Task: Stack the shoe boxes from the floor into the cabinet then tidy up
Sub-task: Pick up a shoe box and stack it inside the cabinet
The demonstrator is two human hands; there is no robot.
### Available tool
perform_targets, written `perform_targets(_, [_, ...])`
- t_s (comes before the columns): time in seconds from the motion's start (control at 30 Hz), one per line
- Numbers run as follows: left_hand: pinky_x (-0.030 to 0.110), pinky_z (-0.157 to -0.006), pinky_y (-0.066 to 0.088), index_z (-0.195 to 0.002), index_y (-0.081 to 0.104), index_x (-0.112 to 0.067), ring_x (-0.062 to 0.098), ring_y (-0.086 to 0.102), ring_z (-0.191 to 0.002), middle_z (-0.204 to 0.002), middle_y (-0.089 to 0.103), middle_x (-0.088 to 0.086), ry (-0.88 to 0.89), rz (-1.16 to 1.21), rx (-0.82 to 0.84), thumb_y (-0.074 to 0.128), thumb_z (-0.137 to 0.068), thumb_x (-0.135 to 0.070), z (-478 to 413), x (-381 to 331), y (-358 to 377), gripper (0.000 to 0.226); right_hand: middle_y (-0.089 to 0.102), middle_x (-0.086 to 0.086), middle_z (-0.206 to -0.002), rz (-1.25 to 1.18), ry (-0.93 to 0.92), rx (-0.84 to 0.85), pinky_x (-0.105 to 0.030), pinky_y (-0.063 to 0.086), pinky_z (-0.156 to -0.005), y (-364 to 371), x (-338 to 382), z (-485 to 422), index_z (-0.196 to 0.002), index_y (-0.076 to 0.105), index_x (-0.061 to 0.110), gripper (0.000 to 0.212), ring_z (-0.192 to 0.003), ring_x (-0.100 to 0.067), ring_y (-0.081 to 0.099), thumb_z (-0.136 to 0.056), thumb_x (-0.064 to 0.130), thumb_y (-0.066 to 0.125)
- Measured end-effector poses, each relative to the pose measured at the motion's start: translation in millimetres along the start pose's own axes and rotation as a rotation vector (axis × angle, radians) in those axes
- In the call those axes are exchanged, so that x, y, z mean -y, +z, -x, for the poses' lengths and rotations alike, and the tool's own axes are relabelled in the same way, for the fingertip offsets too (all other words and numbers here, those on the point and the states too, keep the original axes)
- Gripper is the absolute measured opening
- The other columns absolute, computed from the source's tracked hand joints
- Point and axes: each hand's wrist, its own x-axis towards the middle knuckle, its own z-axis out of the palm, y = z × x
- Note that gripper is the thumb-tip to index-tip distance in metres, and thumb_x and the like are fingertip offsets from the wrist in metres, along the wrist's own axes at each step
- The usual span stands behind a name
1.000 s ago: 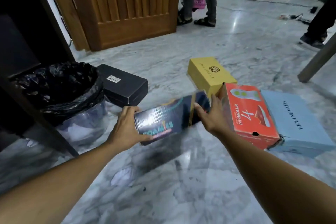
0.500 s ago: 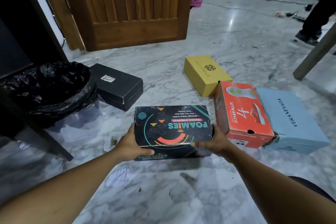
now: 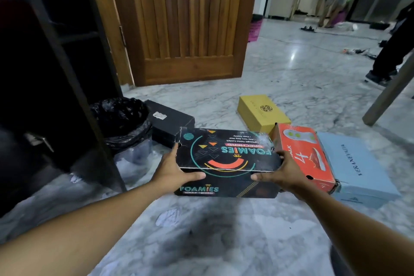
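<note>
While a bin (image 3: 132, 141) lined with a black bag (image 3: 121, 116) stands against the dark cabinet (image 3: 56, 74) at the left edge of the marble floor (image 3: 224, 242), holding pale crumpled stuff that shows through its clear wall, both hands grip one shoe box. The left hand (image 3: 173, 173) clasps the left end of the black Foamies box (image 3: 226, 159), thumb lying across the near edge of the lid, fingers curled under and hidden. The right hand (image 3: 283, 172) clasps the right end the same way. The box is closed, lid up, printed with teal arcs, orange triangles and a red curve, and is held in front of the other boxes. Behind it on the floor lie a black box (image 3: 170, 121), a yellow box (image 3: 262, 112), an orange box (image 3: 307, 154) and, touching that one, a pale blue box (image 3: 358, 168).
</note>
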Motion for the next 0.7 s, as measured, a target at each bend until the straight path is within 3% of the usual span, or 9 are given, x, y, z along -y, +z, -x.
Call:
perform_targets(0.07, [0.030,-0.106,0.046,-0.133,0.044,-0.038,0.004,0.059,-0.117,-0.126,0.061,-0.018,0.029,0.028,-0.016,0.095,-0.039,-0.064,30.8,-32.5,-33.5,0.109,0.060,0.007,-0.106,0.060,-0.045,0.028,-0.014,0.054,-0.055,-9.0,44.8,20.3,-0.125,0.041,0.017,0.094,-0.087,-0.004,0.063,-0.051,0.010,0.098])
perform_targets(0.13, [0.027,-0.104,0.046,-0.125,0.048,-0.039,0.001,0.062,-0.110,-0.116,0.064,-0.023,0.081,0.056,-0.015,0.097,-0.050,-0.046,66.0,-69.2,-69.9,0.090,0.066,-0.001,-0.110,0.148,-0.079,0.031,-0.024,0.059,-0.065,-15.8,95.3,49.8,-0.123,0.045,0.014,0.101,-0.092,-0.013,0.068,-0.040,0.026,0.102])
perform_targets(0.23, [0.032,-0.103,0.050,-0.129,0.054,-0.035,0.001,0.065,-0.108,-0.117,0.069,-0.018,0.132,0.052,-0.068,0.096,-0.043,-0.055,118.5,-110.2,-127.3,0.098,0.064,0.004,-0.105,0.234,-0.193,-0.012,-0.029,0.053,-0.067,-16.5,168.0,107.3,-0.116,0.049,0.020,0.095,-0.093,-0.015,0.065,-0.038,0.041,0.100])
perform_targets(0.3, [0.032,-0.102,0.051,-0.131,0.052,-0.039,0.002,0.064,-0.109,-0.119,0.068,-0.018,0.142,0.036,-0.141,0.090,-0.031,-0.074,159.1,-130.5,-166.2,0.112,0.060,0.009,-0.097,0.245,-0.263,-0.037,-0.027,0.051,-0.065,-11.1,210.6,150.7,-0.115,0.049,0.021,0.088,-0.085,-0.009,0.062,-0.044,0.039,0.098])
perform_targets(0.37, [0.032,-0.101,0.052,-0.129,0.052,-0.041,0.002,0.064,-0.109,-0.119,0.068,-0.019,0.159,0.034,-0.188,0.086,-0.026,-0.079,203.4,-149.1,-206.6,0.115,0.059,0.010,-0.094,0.226,-0.307,-0.040,-0.022,0.048,-0.056,-1.6,247.5,192.5,-0.118,0.049,0.016,0.085,-0.081,-0.005,0.060,-0.050,0.032,0.097])
perform_targets(0.43, [0.031,-0.100,0.051,-0.130,0.053,-0.038,0.001,0.065,-0.108,-0.118,0.069,-0.018,0.175,0.044,-0.243,0.090,-0.033,-0.071,251.8,-167.1,-247.4,0.109,0.060,0.008,-0.100,0.220,-0.366,-0.023,-0.024,0.050,-0.057,13.7,280.5,227.8,-0.124,0.049,0.016,0.095,-0.086,-0.008,0.062,-0.045,0.039,0.097])
perform_targets(0.57, [0.027,-0.101,0.048,-0.133,0.052,-0.034,0.003,0.062,-0.111,-0.120,0.067,-0.018,0.183,0.053,-0.428,0.095,-0.045,-0.054,339.9,-183.0,-331.2,0.100,0.062,0.004,-0.117,0.211,-0.539,0.031,-0.032,0.059,-0.078,66.0,347.5,286.6,-0.130,0.048,0.019,0.114,-0.100,-0.014,0.064,-0.032,0.060,0.092])
perform_targets(0.7, [0.019,-0.092,0.039,-0.126,0.047,-0.038,0.000,0.056,-0.105,-0.106,0.058,-0.026,0.178,0.065,-0.649,0.096,-0.059,-0.036,426.9,-179.8,-401.8,0.083,0.061,0.004,-0.125,0.115,-0.692,0.181,-0.043,0.061,-0.085,138.2,403.9,329.3,-0.139,0.044,0.019,0.136,-0.108,-0.019,0.065,-0.022,0.072,0.089])
